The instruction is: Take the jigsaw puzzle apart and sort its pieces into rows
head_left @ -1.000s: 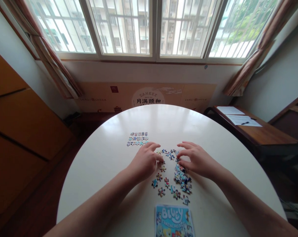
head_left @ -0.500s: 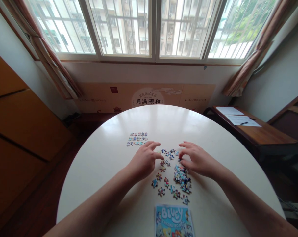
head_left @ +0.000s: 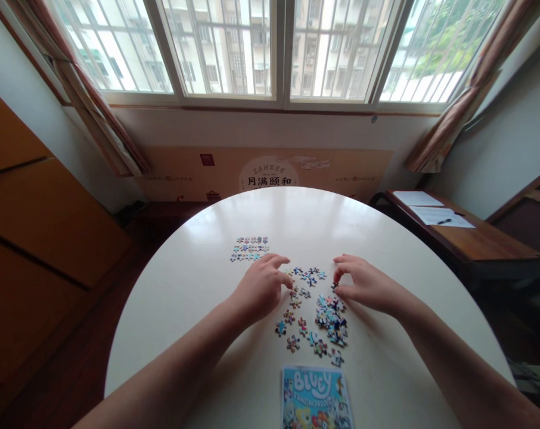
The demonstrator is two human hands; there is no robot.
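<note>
Loose jigsaw puzzle pieces (head_left: 330, 313) lie scattered and partly heaped in the middle of the white round table (head_left: 171, 298). My right hand (head_left: 363, 283) pinches a small dark puzzle piece (head_left: 335, 286) between thumb and index finger, just beyond the heap. At the left side of the pieces is my left hand (head_left: 263, 286), its fingers apart and pointing right. Its fingertips are close to a few pieces; whether they touch one I cannot tell. Beyond the left hand, several pieces stand in neat rows (head_left: 251, 249).
A blue "Bluey" picture card (head_left: 316, 396) lies at the near side of the table. To the right, a wooden side table (head_left: 489, 241) bears papers (head_left: 442, 217) and a pen. A printed cardboard panel (head_left: 176, 179) stands below the window.
My right hand has moved slightly right, away from the other pieces, with the small dark piece in its pinch. My left hand has hardly moved.
</note>
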